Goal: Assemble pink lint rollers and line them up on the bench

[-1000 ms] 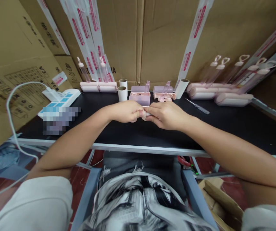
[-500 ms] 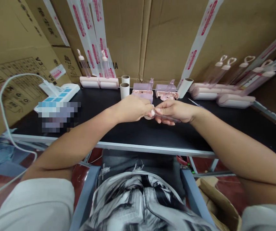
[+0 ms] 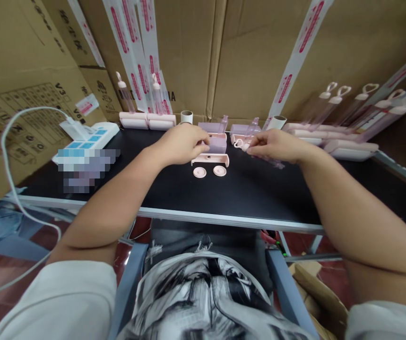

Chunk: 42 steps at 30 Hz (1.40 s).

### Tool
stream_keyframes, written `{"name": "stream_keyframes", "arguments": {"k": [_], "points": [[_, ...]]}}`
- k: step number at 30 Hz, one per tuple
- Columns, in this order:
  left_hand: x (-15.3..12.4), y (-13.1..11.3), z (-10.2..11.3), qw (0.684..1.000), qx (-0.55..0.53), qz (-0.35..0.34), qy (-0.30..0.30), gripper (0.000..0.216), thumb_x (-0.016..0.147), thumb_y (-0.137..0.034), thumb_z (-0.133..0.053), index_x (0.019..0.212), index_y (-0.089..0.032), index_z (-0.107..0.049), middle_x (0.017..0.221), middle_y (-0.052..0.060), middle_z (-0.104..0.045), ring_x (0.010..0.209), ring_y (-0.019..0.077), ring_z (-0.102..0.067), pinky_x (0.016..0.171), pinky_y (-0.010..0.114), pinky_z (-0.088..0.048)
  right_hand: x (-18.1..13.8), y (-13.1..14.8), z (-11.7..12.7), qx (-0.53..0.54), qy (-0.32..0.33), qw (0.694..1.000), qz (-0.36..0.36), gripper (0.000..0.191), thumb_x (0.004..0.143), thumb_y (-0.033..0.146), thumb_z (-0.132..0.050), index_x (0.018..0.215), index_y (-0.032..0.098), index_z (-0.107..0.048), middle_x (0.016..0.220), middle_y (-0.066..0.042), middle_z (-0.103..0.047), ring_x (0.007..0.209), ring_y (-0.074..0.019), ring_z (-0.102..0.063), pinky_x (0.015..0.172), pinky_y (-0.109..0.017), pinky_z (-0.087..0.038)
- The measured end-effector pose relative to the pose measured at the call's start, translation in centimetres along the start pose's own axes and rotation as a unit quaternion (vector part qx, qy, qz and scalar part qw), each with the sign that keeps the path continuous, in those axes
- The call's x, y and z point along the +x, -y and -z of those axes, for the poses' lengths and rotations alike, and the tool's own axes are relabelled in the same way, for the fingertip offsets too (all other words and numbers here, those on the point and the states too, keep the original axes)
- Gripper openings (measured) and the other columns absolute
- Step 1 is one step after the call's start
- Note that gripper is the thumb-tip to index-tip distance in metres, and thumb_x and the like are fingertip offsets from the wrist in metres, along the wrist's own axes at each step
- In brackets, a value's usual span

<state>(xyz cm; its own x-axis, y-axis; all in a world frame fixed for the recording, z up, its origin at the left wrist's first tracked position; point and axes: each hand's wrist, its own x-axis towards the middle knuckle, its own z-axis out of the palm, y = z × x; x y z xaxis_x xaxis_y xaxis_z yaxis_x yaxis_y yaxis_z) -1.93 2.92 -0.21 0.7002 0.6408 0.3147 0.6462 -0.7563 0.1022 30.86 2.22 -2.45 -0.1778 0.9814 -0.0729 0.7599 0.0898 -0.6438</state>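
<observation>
My left hand [image 3: 185,144] reaches in from the left, thumb and forefinger curved and a little apart. Its fingertips are beside a lilac plastic piece [image 3: 218,145], and I see nothing held in them. Just in front lies a pale pink end-bracketed holder [image 3: 210,159], with two round pink caps [image 3: 209,172] nearer me. My right hand [image 3: 275,144] is closed in a pinch on a clear handle [image 3: 246,147]. A pink heart-shaped loop pokes out at the handle's left end, and its clear shaft runs under the palm.
Finished-looking pink rollers with upright handles stand at back left [image 3: 162,121] and right [image 3: 351,148]. White cardboard tubes [image 3: 186,116] stand at the back, partly behind my hands. A power strip [image 3: 89,141] with a cable lies left, near a blurred-out patch. Cardboard walls the black table [image 3: 174,193].
My hands have parted: the left went back and left, the right moved right with the handle. The pink holder and two caps, earlier hidden behind my hands, now show.
</observation>
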Motion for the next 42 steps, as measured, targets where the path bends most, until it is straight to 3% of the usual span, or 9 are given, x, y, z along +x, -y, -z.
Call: {"name": "stream_keyframes", "arguments": {"k": [5, 10, 13, 19, 23, 26, 29, 36, 42], "points": [[0.0, 1.5, 0.6, 0.982, -0.074, 0.079, -0.153, 0.025, 0.103, -0.037, -0.060, 0.106, -0.020, -0.078, 0.099, 0.005, -0.080, 0.092, 0.0218, -0.069, 0.092, 0.038, -0.053, 0.1, 0.1, -0.4, -0.115, 0.059, 0.990, -0.050, 0.023, 0.085, 0.028, -0.082, 0.074, 0.021, -0.064, 0.067, -0.004, -0.072, 0.060, -0.0216, -0.070, 0.060, -0.035, -0.057], [0.4, 4.4, 0.4, 0.956, -0.073, 0.124, -0.256, 0.018, 0.101, -0.037, -0.062, 0.099, -0.025, -0.076, 0.097, 0.006, -0.075, 0.090, 0.0227, -0.066, 0.089, 0.041, -0.057, 0.1, 0.4, -1.0, -0.188, 0.105, 0.974, -0.069, 0.023, 0.089, 0.033, -0.080, 0.078, 0.021, -0.064, 0.065, -0.005, -0.072, 0.056, -0.0216, -0.070, 0.057, -0.033, -0.053], [0.8, 5.9, -0.5, 0.961, -0.055, 0.137, -0.234, 0.014, 0.091, -0.036, -0.073, 0.096, -0.024, -0.078, 0.101, 0.008, -0.073, 0.092, 0.0226, -0.066, 0.091, 0.040, -0.057, 0.1, 0.3, -0.8, -0.234, 0.080, 0.968, -0.034, 0.029, 0.092, 0.045, -0.078, 0.081, 0.020, -0.068, 0.070, -0.006, -0.074, 0.061, -0.0211, -0.069, 0.061, -0.033, -0.048], [1.2, 6.7, -1.6, 0.975, -0.058, 0.165, -0.137, 0.020, 0.083, -0.037, -0.080, 0.094, -0.021, -0.080, 0.102, 0.008, -0.076, 0.090, 0.0236, -0.068, 0.091, 0.041, -0.056, -0.7, 1.3, -2.9, -0.233, -0.127, 0.947, 0.183, 0.030, 0.097, 0.044, -0.070, 0.108, 0.018, -0.080, 0.105, -0.013, -0.080, 0.096, -0.0300, -0.072, 0.085, -0.041, -0.052], [1.0, 6.4, -1.4, 0.974, -0.055, 0.195, -0.096, 0.013, 0.084, -0.035, -0.078, 0.085, -0.022, -0.077, 0.089, 0.006, -0.076, 0.084, 0.0233, -0.068, 0.085, 0.040, -0.054, -1.6, 2.3, -6.1, -0.260, -0.108, 0.899, 0.337, 0.044, 0.097, 0.048, -0.076, 0.129, 0.020, -0.083, 0.153, -0.022, -0.064, 0.138, -0.0459, -0.056, 0.115, -0.064, -0.045], [0.8, 6.3, -1.1, 0.971, -0.046, 0.206, -0.112, 0.015, 0.084, -0.036, -0.078, 0.080, -0.022, -0.073, 0.079, 0.004, -0.071, 0.078, 0.0218, -0.065, 0.081, 0.038, -0.053, -1.9, 2.8, -7.8, -0.304, -0.073, 0.889, 0.336, 0.058, 0.096, 0.044, -0.079, 0.149, 0.021, -0.075, 0.172, -0.025, -0.046, 0.156, -0.0539, -0.038, 0.123, -0.075, -0.035], [0.8, 6.5, -0.9, 0.963, -0.066, 0.196, -0.175, 0.018, 0.083, -0.038, -0.079, 0.084, -0.022, -0.071, 0.079, 0.003, -0.070, 0.074, 0.0193, -0.061, 0.078, 0.037, -0.054, -1.8, 2.9, -8.4, -0.325, -0.059, 0.888, 0.320, 0.054, 0.099, 0.040, -0.075, 0.149, 0.018, -0.075, 0.175, -0.025, -0.043, 0.162, -0.0551, -0.031, 0.126, -0.077, -0.030], [1.7, 6.5, -1.2, 0.928, -0.161, 0.153, -0.301, 0.037, 0.088, -0.034, -0.078, 0.121, -0.025, -0.063, 0.110, 0.007, -0.072, 0.097, 0.0206, -0.070, 0.088, 0.037, -0.061, -1.3, 2.6, -8.5, -0.323, -0.050, 0.889, 0.321, 0.030, 0.102, 0.034, -0.068, 0.119, 0.016, -0.085, 0.167, -0.022, -0.054, 0.160, -0.0538, -0.035, 0.127, -0.080, -0.027], [1.8, 5.4, -1.2, 0.925, -0.175, 0.130, -0.312, 0.048, 0.095, -0.043, -0.075, 0.135, -0.027, -0.056, 0.115, 0.009, -0.067, 0.112, 0.0244, -0.071, 0.092, 0.037, -0.063, -1.9, 3.2, -8.4, -0.314, -0.045, 0.876, 0.364, 0.021, 0.100, 0.030, -0.071, 0.110, 0.021, -0.086, 0.150, -0.016, -0.070, 0.148, -0.0477, -0.047, 0.127, -0.080, -0.024]]}}
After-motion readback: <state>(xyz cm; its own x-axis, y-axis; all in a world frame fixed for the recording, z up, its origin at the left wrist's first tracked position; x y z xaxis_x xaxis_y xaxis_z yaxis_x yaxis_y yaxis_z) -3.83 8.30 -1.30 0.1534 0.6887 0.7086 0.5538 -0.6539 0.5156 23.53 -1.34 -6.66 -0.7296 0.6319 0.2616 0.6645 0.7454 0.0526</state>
